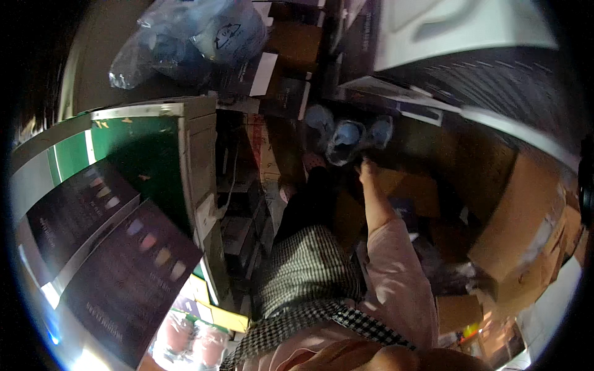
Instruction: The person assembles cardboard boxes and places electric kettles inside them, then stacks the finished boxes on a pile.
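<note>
Right hand (367, 168), grip unclear, is at five o'clock of the bag (346, 135), seemingly reaching; next likely needs a sure hold; left hand unseen.

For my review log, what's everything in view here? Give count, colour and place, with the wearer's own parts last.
wrapped blue items: three, pale blue, upper middle
plastic bag: at least one, clear, upper left
printed boxes: two, dark purple, lower left
panel: one, green, left
large box: one, white and dark, upper right
cardboard boxes: several, brown, mainly right
wrapped pink items: at least two, pink, bottom left
shoes: two, pinkish, middle
checked garment: one, black and white, lower middle
sleeve: one, pale pink, right of the garment
right hand: one, bare, by the wrapped blue items; grip unclear
left hand: not in view
</note>
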Available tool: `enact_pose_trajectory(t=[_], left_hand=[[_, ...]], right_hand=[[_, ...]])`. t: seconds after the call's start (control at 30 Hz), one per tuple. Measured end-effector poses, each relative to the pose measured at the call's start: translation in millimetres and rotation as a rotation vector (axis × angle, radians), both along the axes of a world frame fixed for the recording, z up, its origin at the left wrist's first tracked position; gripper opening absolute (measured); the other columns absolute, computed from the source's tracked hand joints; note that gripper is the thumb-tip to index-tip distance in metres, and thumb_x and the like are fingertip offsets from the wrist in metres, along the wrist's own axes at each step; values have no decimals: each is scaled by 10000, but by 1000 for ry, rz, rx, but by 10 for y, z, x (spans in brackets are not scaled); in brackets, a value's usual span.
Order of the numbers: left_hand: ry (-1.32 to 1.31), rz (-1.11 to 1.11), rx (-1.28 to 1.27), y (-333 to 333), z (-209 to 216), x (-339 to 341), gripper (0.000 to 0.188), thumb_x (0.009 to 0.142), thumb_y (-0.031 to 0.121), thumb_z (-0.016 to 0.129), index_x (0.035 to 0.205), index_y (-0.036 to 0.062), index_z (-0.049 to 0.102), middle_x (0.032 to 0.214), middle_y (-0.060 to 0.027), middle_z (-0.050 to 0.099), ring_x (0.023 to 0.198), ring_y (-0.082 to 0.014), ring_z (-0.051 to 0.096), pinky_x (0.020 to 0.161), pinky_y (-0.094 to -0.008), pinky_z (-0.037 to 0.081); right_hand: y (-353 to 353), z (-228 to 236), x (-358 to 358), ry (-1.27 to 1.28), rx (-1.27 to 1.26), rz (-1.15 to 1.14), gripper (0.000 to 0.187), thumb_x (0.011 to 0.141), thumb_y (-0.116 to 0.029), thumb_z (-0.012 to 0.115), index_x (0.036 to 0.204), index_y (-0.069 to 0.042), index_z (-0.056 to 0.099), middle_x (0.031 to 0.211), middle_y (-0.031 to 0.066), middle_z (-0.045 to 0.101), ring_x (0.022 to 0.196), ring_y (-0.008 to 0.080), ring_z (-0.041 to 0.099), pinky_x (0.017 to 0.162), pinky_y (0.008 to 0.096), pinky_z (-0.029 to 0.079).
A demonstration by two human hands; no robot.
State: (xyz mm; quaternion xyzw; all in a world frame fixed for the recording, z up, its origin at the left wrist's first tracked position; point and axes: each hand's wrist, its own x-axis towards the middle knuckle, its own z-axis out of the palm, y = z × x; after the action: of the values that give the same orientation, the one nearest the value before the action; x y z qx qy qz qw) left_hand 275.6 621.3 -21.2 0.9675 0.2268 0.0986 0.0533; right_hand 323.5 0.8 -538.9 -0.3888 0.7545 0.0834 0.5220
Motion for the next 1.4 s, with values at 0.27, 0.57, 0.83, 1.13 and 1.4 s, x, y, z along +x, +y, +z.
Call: enact_pose_trajectory(t=[0.27,0.57,0.83,1.13,1.4], left_hand=[[-38,31,25,-62,-375,57,322,933,111,566,1237,7,597,1279,-211,543,1159,-328,542,983,-395,449],[-74,39,10,-105,-133,-32,344,931,91,554,1261,-3,576,1276,-194,562,1164,-310,546,998,-377,435],[-149,1,-67,-90,466,-89,364,929,74,543,1282,-13,558,1274,-179,580,1168,-294,549,1010,-361,424],[-161,-29,-337,-694,859,224,593,888,60,579,1449,27,389,1373,-257,496,1256,-384,479,1083,-424,342],[-195,-350,-702,-751,592,244,515,877,130,632,1359,23,487,1295,-166,557,1179,-303,528,1047,-420,384]], right_hand=[[-560,-1332,294,-395,95,-125,414,946,-332,590,1211,-15,586,1086,129,622,873,255,608,726,407,525],[-803,-438,269,-269,-305,86,421,929,-364,603,1123,8,642,992,125,670,816,226,638,703,377,519],[-382,1944,-44,-1,-800,649,447,914,-392,615,1045,28,692,908,121,712,765,200,664,683,351,513],[351,6126,38,-1489,-488,815,349,879,-159,636,1184,-2,571,1011,84,607,908,198,610,715,320,520],[2193,7440,837,-1798,-311,1091,215,852,-149,671,1020,-16,688,989,103,670,948,248,634,818,390,491]])
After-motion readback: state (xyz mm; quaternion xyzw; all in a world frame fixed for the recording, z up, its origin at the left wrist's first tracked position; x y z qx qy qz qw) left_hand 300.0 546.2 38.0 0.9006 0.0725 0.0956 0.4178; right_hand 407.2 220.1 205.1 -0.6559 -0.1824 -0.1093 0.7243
